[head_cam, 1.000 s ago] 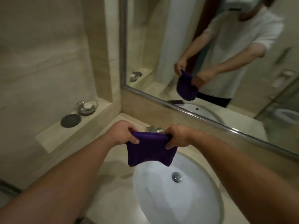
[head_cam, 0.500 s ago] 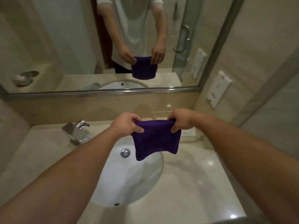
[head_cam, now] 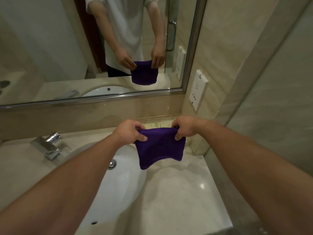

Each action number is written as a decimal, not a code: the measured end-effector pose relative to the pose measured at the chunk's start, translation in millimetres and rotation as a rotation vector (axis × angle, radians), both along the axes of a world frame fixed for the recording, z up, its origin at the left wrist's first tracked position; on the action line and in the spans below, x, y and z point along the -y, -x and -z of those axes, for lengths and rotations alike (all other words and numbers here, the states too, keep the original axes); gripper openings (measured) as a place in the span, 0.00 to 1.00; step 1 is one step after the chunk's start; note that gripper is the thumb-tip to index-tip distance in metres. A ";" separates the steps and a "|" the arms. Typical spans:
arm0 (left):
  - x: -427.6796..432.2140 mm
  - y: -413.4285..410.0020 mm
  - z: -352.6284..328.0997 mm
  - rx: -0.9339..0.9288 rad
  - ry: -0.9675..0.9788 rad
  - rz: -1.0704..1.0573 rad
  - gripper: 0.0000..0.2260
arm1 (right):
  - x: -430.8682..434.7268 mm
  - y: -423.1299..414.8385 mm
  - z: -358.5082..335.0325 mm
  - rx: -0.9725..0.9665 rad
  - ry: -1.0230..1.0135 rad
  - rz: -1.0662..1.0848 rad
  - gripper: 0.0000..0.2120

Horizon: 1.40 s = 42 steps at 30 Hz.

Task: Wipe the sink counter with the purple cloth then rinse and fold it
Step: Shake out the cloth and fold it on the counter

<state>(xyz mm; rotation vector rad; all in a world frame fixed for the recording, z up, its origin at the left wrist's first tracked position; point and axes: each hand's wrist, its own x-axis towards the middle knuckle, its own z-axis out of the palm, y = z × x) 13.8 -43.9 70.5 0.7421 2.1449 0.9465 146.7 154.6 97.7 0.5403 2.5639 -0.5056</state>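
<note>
The purple cloth hangs folded in the air, held by its top edge. My left hand pinches its left corner and my right hand pinches its right corner. The cloth hangs above the marble sink counter, just right of the white oval basin. Its lower edge dangles free, a little above the counter.
A chrome faucet stands at the basin's back left. A wide mirror runs along the back wall. A white wall socket sits on the right wall, and a wall closes in the counter's right side.
The view swung from the left ledge to the right side of the counter. My hands carried the cloth rightwards from over the basin to over the counter, still held by both top corners.
</note>
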 end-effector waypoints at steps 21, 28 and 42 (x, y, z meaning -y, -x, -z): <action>-79.7 84.6 105.1 0.231 0.042 -0.077 0.08 | -68.5 75.4 95.0 0.044 0.010 0.251 0.13; -107.4 117.3 137.0 0.187 0.096 -0.092 0.07 | -87.6 104.3 134.5 -0.050 -0.023 0.339 0.16; -135.6 137.2 154.2 -0.101 0.041 -0.167 0.11 | -110.2 128.8 163.3 -0.189 -0.142 0.260 0.16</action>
